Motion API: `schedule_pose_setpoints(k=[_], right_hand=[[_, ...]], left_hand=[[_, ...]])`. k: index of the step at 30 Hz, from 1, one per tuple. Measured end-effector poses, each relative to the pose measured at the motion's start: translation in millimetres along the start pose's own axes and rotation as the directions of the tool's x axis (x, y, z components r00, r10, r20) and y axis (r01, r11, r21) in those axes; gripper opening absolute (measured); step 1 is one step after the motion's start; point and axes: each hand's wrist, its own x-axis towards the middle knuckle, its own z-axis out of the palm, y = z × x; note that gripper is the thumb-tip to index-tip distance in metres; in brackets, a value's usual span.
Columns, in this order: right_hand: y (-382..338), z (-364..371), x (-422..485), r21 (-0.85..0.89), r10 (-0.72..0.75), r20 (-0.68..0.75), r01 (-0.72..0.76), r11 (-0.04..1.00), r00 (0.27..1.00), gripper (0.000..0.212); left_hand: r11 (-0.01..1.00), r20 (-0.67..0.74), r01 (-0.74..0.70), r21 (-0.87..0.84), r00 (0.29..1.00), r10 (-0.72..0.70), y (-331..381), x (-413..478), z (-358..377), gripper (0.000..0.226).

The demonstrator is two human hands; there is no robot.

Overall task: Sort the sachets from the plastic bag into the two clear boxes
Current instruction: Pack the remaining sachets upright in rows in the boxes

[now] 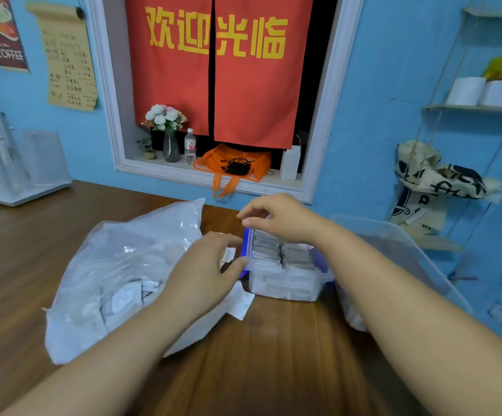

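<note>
- The left hand [204, 271], at the centre of the frame, is curling its fingers and thumb around a small white sachet [228, 255]. Most of that sachet is hiding behind the fingers, and what shows is blurred.
- The right hand [279, 219], just above and to the right, is hovering over the far edge of the small clear box [285, 291] with thumb and forefinger drawn together. I cannot tell whether anything is pinched between them.
- The small clear box, a rectangular plastic tub with blue clips, is sitting on the wooden bench [273, 355] just right of the left hand. Flat silvery-white packed sachets [266, 250] are standing in it in tight rows.
- The plastic bag [108, 265], crinkled and translucent white, is lying open at centre left. The left wrist is covering its mouth, and more sachets are showing dimly inside.
- A loose sachet [242, 306] is lying flat on the bench beside the bag's mouth.
- The large clear box [408, 241], at right, is partly hiding behind the right forearm, and its contents are hard to make out.
</note>
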Motion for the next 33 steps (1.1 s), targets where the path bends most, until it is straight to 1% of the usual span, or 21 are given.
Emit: schedule_pose_setpoints(k=[3, 5, 6, 8, 10, 11, 12, 14, 16, 17, 19, 21, 22, 23, 25, 26, 27, 29, 30, 32, 33], right_hand=[[-31, 36, -2, 0.008, -0.039, 0.006, 0.039, 0.999, 0.999, 0.036], [-43, 60, 5, 0.017, 0.0, 0.042, -0.001, 1.0, 0.999, 0.052], [-48, 74, 11, 0.044, 0.037, 0.061, -0.039, 0.998, 0.997, 0.059], [-53, 95, 23, 0.135, 0.135, 0.077, -0.144, 0.98, 0.988, 0.072], [-58, 110, 31, 0.291, 0.228, 0.071, -0.239, 0.926, 0.971, 0.081], [-60, 114, 33, 0.366, 0.281, 0.073, -0.288, 0.885, 0.957, 0.082], [-60, 117, 33, 0.432, 0.334, 0.082, -0.335, 0.837, 0.939, 0.081], [-58, 121, 33, 0.541, 0.4, 0.076, -0.375, 0.753, 0.913, 0.079], [-56, 122, 30, 0.633, 0.427, 0.033, -0.35, 0.691, 0.904, 0.076], [-57, 121, 28, 0.669, 0.434, 0.008, -0.328, 0.667, 0.901, 0.075], [-58, 121, 23, 0.707, 0.455, -0.029, -0.303, 0.638, 0.89, 0.073], [-58, 120, 19, 0.74, 0.466, -0.037, -0.29, 0.608, 0.884, 0.076], [-58, 119, 17, 0.753, 0.473, -0.031, -0.29, 0.59, 0.881, 0.08], [-56, 119, 16, 0.764, 0.476, -0.021, -0.293, 0.575, 0.879, 0.086], [-58, 117, 12, 0.763, 0.463, 0.016, -0.31, 0.567, 0.886, 0.088], [-61, 115, 9, 0.754, 0.45, 0.029, -0.315, 0.577, 0.892, 0.079], [-61, 113, 7, 0.748, 0.434, 0.019, -0.301, 0.592, 0.901, 0.061], [-68, 110, 3, 0.735, 0.398, -0.046, -0.239, 0.635, 0.916, 0.026], [-71, 108, 2, 0.726, 0.392, -0.09, -0.21, 0.655, 0.915, 0.017], [-75, 101, 2, 0.716, 0.398, -0.162, -0.17, 0.677, 0.903, 0.013], [-76, 96, 2, 0.704, 0.4, -0.195, -0.156, 0.693, 0.896, 0.014]], left_hand=[[0.996, -0.135, 0.07, 0.061, 0.989, -0.061, -24, -15, -48, 0.023], [0.978, -0.234, 0.178, 0.11, 0.961, -0.149, -53, -22, -75, 0.027], [0.953, -0.265, 0.268, 0.144, 0.938, -0.224, -68, -25, -86, 0.033], [0.86, -0.25, 0.492, 0.133, 0.856, -0.451, -97, -29, -97, 0.05], [0.732, -0.151, 0.681, -0.021, 0.722, -0.675, -114, -35, -98, 0.062], [0.681, -0.083, 0.724, -0.112, 0.676, -0.732, -117, -39, -95, 0.064], [0.654, -0.022, 0.734, -0.183, 0.663, -0.749, -118, -41, -91, 0.065], [0.652, 0.045, 0.706, -0.277, 0.687, -0.725, -120, -41, -88, 0.069], [0.617, 0.035, 0.677, -0.4, 0.684, -0.728, -119, -37, -91, 0.085], [0.581, 0.02, 0.658, -0.479, 0.67, -0.742, -120, -36, -93, 0.084], [0.48, 0.04, 0.609, -0.631, 0.644, -0.764, -117, -36, -95, 0.057], [0.315, 0.164, 0.602, -0.734, 0.607, -0.778, -118, -34, -94, 0.033], [0.234, 0.236, 0.611, -0.756, 0.588, -0.774, -118, -34, -95, 0.029], [0.18, 0.297, 0.623, -0.762, 0.582, -0.757, -115, -33, -97, 0.032], [0.177, 0.384, 0.676, -0.716, 0.592, -0.708, -114, -31, -99, 0.041], [0.198, 0.388, 0.691, -0.695, 0.593, -0.706, -116, -30, -99, 0.039], [0.227, 0.371, 0.692, -0.685, 0.6, -0.709, -112, -30, -99, 0.033], [0.341, 0.274, 0.649, -0.68, 0.657, -0.703, -109, -29, -98, 0.025], [0.416, 0.213, 0.605, -0.679, 0.705, -0.677, -112, -27, -98, 0.023], [0.528, 0.112, 0.509, -0.679, 0.783, -0.612, -108, -24, -102, 0.022], [0.55, 0.082, 0.462, -0.696, 0.811, -0.579, -102, -24, -105, 0.021]])
